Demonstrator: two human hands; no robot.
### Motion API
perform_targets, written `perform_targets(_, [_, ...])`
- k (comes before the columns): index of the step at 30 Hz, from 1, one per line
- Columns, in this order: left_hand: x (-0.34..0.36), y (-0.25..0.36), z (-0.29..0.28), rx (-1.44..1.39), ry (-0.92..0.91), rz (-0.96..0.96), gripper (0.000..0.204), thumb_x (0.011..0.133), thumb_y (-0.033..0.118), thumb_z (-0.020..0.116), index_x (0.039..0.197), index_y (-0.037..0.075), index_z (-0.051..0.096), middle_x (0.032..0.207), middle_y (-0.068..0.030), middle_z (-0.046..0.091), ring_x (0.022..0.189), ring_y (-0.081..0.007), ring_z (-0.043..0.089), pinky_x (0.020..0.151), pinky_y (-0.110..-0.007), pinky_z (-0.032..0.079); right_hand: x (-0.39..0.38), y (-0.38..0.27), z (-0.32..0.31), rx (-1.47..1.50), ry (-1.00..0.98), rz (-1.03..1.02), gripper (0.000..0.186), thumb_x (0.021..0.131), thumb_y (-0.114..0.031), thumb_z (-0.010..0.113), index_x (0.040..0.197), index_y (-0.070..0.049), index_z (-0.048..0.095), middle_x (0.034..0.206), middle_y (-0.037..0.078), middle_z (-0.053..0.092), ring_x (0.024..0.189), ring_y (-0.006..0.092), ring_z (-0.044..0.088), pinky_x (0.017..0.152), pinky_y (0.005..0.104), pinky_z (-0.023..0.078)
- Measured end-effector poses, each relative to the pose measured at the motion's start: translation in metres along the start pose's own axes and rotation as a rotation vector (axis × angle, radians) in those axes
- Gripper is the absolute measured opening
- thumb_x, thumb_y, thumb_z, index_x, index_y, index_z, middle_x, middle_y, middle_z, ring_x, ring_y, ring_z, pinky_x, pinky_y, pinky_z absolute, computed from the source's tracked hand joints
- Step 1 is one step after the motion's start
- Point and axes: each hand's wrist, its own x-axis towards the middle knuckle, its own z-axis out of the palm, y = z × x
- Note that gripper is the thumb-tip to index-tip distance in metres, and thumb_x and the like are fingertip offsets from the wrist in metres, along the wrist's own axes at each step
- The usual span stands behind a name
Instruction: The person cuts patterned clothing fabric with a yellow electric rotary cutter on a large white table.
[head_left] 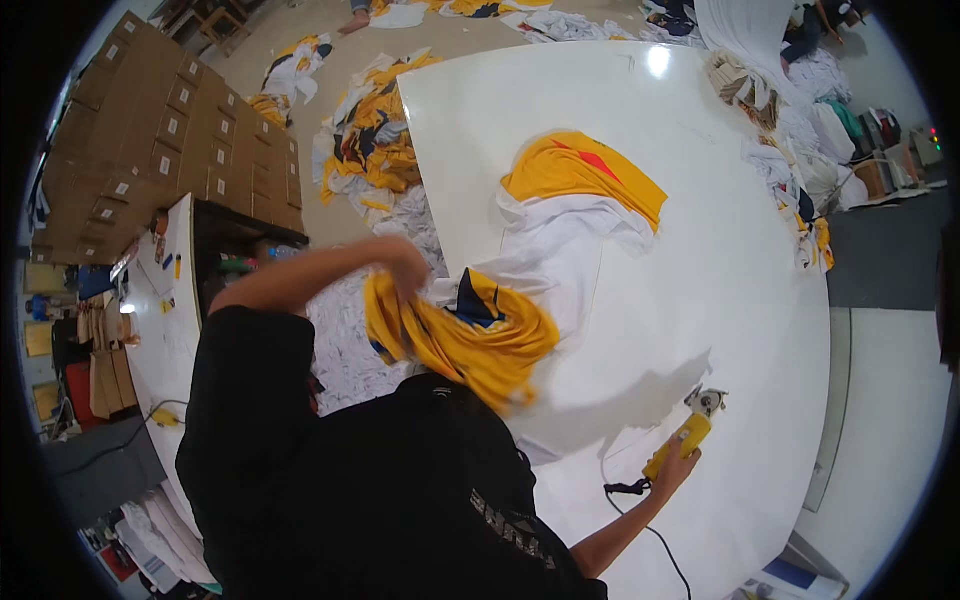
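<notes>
My left hand (405, 268), smeared by motion, is raised at the table's left edge and grips a bunched yellow cloth (490, 345) with navy and white parts. The cloth hangs in folds in front of my chest, partly over the white fabric. In my right hand (675, 468) is a yellow electric rotary cutter (690, 435), its round metal head pointing away from me, above the table. A dark cord trails from its rear. Farther out, a yellow and white garment piece (585, 175) with a red patch lies spread on the white table (700, 270).
Heaps of yellow and white cloth (375, 140) cover the floor left of the table. Stacked cardboard boxes (170, 130) stand at the far left beside a white side table (155, 330). More white cloth (800, 130) is piled at the far right. The cutter's cord (665, 545) runs toward me.
</notes>
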Motion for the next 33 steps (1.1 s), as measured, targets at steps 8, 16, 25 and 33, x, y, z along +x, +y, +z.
perform_targets(8, [-0.138, -0.289, -0.109, -0.066, 1.104, -0.932, 0.047, 0.082, 0.016, 0.075, 0.128, 0.005, 0.070, 0.134, -0.0210, 0.068, 0.123, -0.0399, 0.067, 0.097, -0.052, 0.058, -0.155, -0.022, 0.021, 0.143, 0.194, 0.105, 0.066, 0.093, -0.028, 0.073, 0.143, 0.003, 0.043, 0.098, 0.018, 0.066, 0.065, 0.0242, 0.068, 0.052, 0.0363, 0.058])
perform_targets(16, [0.090, -0.051, -0.218, -0.466, 1.376, -0.139, 0.048, 0.095, 0.026, 0.064, 0.135, 0.000, 0.061, 0.128, -0.0293, 0.062, 0.124, -0.0469, 0.059, 0.109, -0.053, 0.049, -0.182, -0.035, 0.045, 0.270, 0.307, 0.206, 0.062, 0.093, -0.026, 0.074, 0.139, 0.002, 0.044, 0.096, 0.016, 0.064, 0.065, 0.0246, 0.068, 0.051, 0.0370, 0.059])
perform_targets(25, [0.260, 0.092, -0.399, -0.146, 1.403, -0.251, 0.106, 0.091, 0.066, 0.065, 0.163, -0.004, 0.031, 0.172, -0.0278, 0.025, 0.161, -0.0491, 0.011, 0.121, -0.075, 0.015, -0.180, -0.032, 0.085, 0.485, 0.453, 0.215, 0.051, 0.096, -0.022, 0.072, 0.132, 0.000, 0.045, 0.096, 0.014, 0.063, 0.066, 0.0238, 0.069, 0.052, 0.0375, 0.059])
perform_targets(33, [0.301, 0.259, -0.275, 0.767, 0.421, 1.091, 0.103, 0.079, 0.056, 0.084, 0.164, 0.018, 0.041, 0.173, -0.0151, 0.029, 0.163, -0.0381, 0.019, 0.131, -0.063, 0.012, -0.173, 0.009, 0.136, 0.496, 0.738, 0.270, 0.044, 0.098, -0.026, 0.073, 0.127, -0.003, 0.050, 0.094, 0.011, 0.064, 0.066, 0.0198, 0.068, 0.053, 0.0356, 0.059])
